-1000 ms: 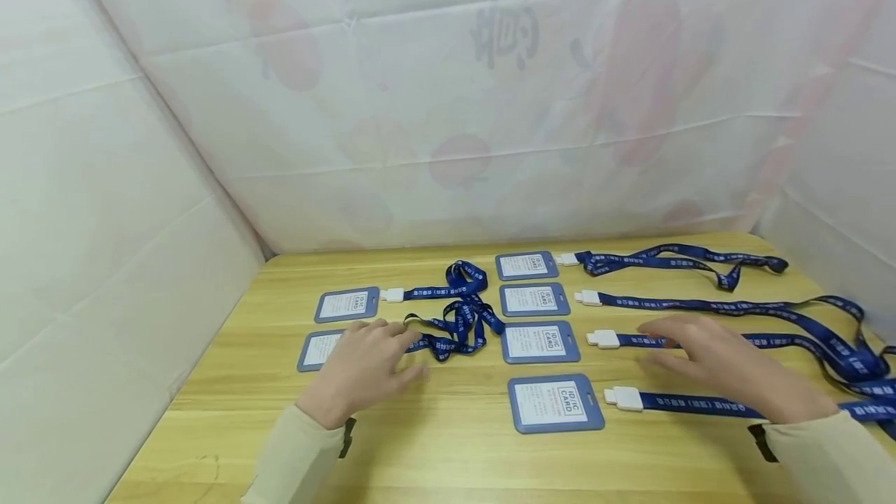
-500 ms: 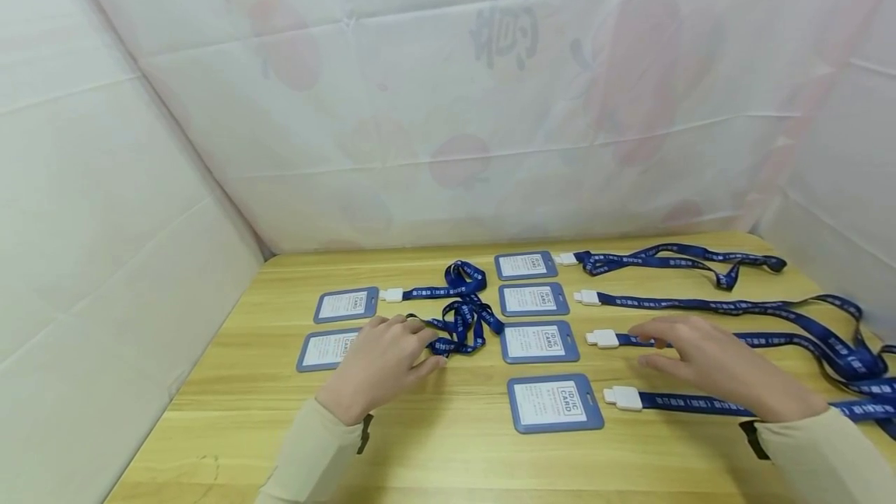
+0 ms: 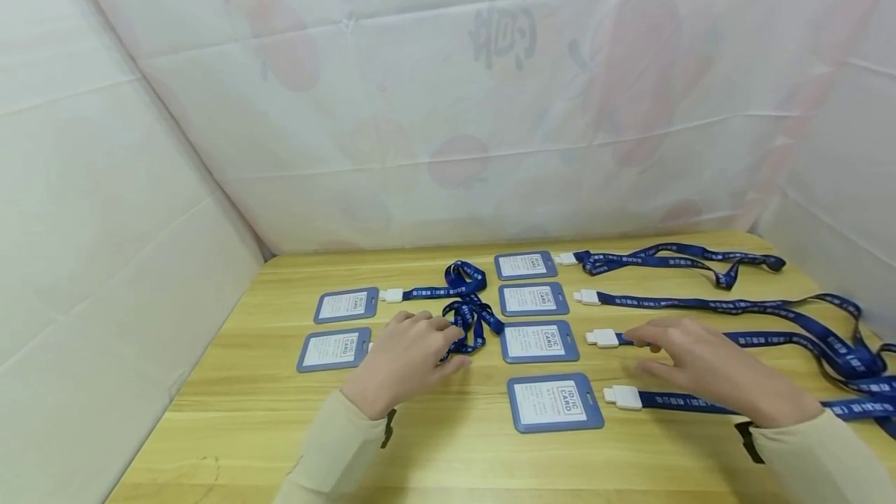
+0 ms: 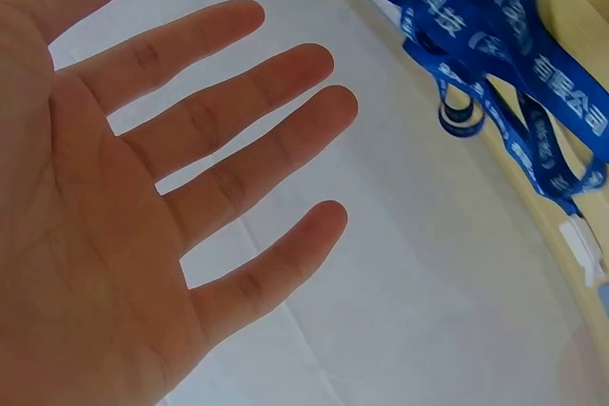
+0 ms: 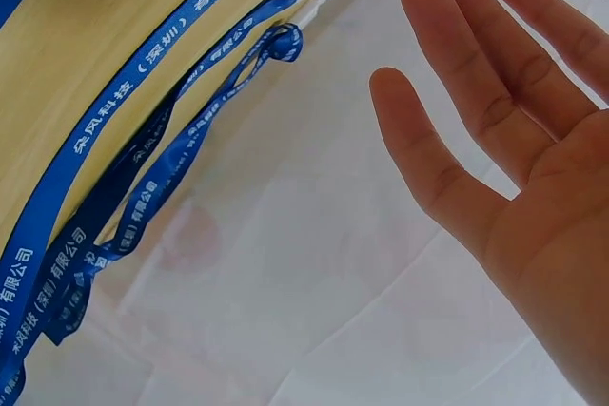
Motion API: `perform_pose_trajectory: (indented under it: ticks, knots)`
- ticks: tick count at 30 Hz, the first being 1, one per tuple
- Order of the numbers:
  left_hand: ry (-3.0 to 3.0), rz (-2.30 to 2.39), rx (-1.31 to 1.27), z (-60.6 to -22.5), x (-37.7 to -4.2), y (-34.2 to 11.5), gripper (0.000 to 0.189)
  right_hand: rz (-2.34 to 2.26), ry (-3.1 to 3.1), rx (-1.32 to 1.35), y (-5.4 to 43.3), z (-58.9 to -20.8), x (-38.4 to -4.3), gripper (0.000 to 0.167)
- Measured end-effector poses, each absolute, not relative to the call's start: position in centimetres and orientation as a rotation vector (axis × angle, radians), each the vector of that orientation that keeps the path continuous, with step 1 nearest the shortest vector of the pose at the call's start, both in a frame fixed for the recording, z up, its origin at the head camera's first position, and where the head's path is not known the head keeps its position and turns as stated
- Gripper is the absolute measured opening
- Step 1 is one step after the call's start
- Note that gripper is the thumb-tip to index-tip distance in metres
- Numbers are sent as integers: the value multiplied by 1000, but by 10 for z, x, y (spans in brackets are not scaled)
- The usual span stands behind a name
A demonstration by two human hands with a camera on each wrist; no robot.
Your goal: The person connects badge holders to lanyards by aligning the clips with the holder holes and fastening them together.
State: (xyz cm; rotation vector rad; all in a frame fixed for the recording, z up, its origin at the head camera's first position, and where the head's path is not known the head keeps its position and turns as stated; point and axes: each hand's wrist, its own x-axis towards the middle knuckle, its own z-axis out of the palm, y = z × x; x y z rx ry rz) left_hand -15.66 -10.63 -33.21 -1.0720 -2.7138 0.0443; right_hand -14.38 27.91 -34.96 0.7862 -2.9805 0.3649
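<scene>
My left hand (image 3: 408,356) is above the lower of two lanyards on the left, covering much of its strap. Its fingers are extended and spread in the left wrist view, and the palm is bare. A bunched blue lanyard (image 3: 467,316) lies by its fingertips. Two blue-framed ID card holders lie left of that hand, an upper one (image 3: 346,306) and a lower one (image 3: 334,349). On the right, my right hand (image 3: 707,368) hovers over a blue lanyard (image 3: 759,339) with a white clip (image 3: 602,338). Its fingers are straight and hold nothing in the right wrist view.
A column of several card holders, the nearest one (image 3: 555,403) largest in view, runs up the middle of the wooden table (image 3: 448,461). Each faces a lanyard clip on its right. Pale cloth (image 3: 392,123) hangs behind the table and along both sides.
My left hand has moved right, uncovering the lower left card holder and covering more of the bunched lanyard. My right hand has shifted slightly left. The cards and lanyards lie as before.
</scene>
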Motion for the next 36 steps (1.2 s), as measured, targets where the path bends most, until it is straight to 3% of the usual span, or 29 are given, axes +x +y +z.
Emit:
perform_pose_trajectory:
  ticks: [36]
  knots:
    - [-2816,178,-1211,-362,-154,-64,37,441,-3111,819,264,-357,-145,31]
